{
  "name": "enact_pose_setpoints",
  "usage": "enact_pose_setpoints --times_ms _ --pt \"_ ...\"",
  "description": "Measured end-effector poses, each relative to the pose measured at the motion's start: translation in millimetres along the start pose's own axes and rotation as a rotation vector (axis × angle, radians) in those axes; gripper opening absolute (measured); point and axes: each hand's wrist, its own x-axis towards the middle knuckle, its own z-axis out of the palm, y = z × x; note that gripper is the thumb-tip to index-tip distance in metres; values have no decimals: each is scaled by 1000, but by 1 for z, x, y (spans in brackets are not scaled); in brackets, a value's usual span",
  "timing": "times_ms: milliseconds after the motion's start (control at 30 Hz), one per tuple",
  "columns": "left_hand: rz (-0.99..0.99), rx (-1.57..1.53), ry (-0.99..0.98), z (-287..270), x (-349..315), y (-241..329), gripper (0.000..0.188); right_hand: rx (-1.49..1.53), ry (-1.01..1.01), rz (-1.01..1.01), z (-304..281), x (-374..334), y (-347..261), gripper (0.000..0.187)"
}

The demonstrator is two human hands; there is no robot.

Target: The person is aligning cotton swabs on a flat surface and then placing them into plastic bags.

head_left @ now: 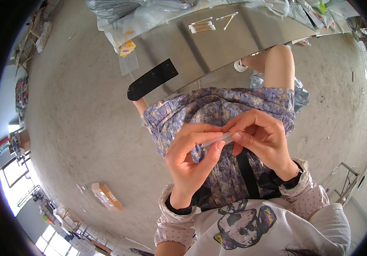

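Above my lap, my left hand (190, 152) and my right hand (264, 137) meet, fingers and thumbs closed on a small clear plastic bag (219, 139). My left fingers lie along one end of it while my right thumb and fingers pinch the other end. Whether anything is inside the bag cannot be made out. On the metal table (230, 47) ahead lies a row of cotton swabs (202, 27). Beside them, to the right, a few loose cotton swabs (228, 19) lie at angles to each other.
A black strip (153, 80) lies at the table's near left edge, with a yellow packet (127, 48) just beyond it. Clear plastic bags (136, 19) are heaped along the far side. A cardboard box (107, 196) stands on the floor at the left.
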Motion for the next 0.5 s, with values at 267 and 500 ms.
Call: enact_pose_setpoints --times_ms 267,500 --pt "20 64 25 0 -1 0 13 -6 34 -72 0 0 0 9" --pt "84 98 -23 4 4 4 13 -315 16 -249 0 3 -4 9"
